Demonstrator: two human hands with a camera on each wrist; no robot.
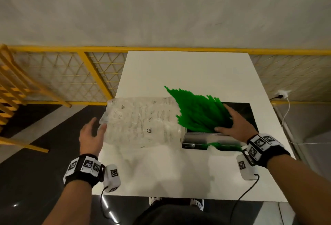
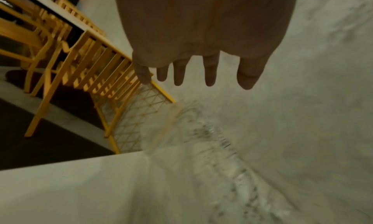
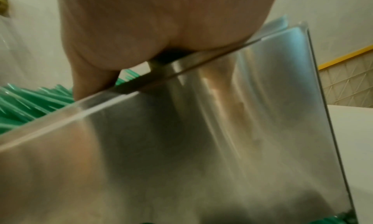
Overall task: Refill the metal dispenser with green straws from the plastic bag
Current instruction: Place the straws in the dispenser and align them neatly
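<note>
A fan of green straws (image 1: 197,112) sticks up and to the left out of the open metal dispenser (image 1: 202,139) on the white table (image 1: 161,171). My right hand (image 1: 231,124) lies over their lower end and holds the bundle between thumb and fingers at the dispenser's top. In the right wrist view my palm sits on the dispenser's rim above its steel wall (image 3: 201,131), with straws (image 3: 30,103) to the left. The clear plastic bag (image 1: 141,121) lies crumpled left of the dispenser. My left hand (image 1: 92,133) is spread at the bag's left end, fingers (image 2: 210,74) straight, holding nothing.
More green straws (image 1: 223,146) show at the dispenser's front slot. A yellow mesh fence (image 1: 71,74) runs behind the table and yellow chairs (image 1: 12,90) stand at the left. A white charger cable (image 1: 286,110) hangs by the table's right edge.
</note>
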